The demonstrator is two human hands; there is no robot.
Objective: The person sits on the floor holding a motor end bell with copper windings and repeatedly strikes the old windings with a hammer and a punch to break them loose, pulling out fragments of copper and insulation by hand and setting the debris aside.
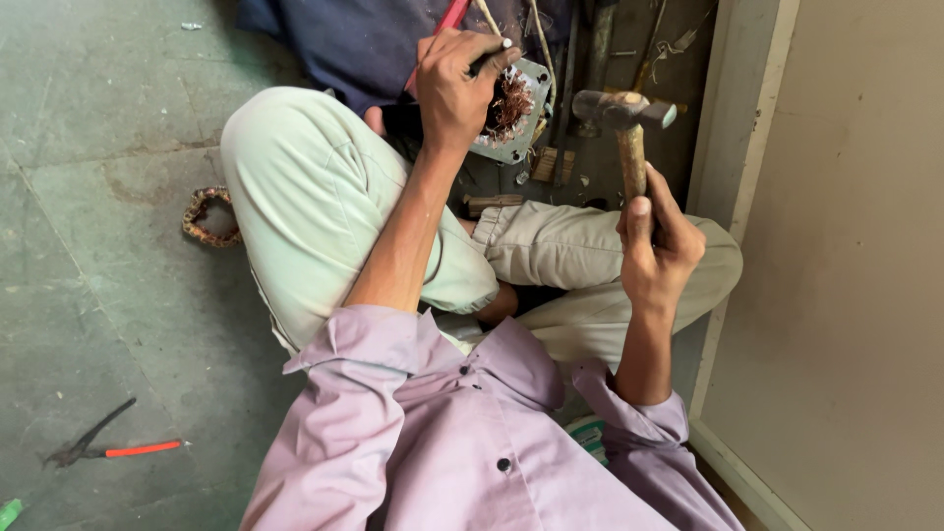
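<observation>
Head view, right hand (657, 246) gripping hammer (626, 118), left hand (454, 84) on copper-wound stator (511, 108)

Soft, even daylight fills the scene, with no glare. Faint shadows gather under the bent knees and around the dark cloth (364, 39) at the top. Focus is fairly sharp overall; the hammer head (621, 108) shows slight softness.

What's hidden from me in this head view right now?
- Tip of the dark tool in the left hand: covered by the fingers.
- Motor part with copper winding: partly behind that hand.
- Red-handled tool: cut off by the top edge.
- Hammer handle's lower end: inside the right hand grip.
</observation>
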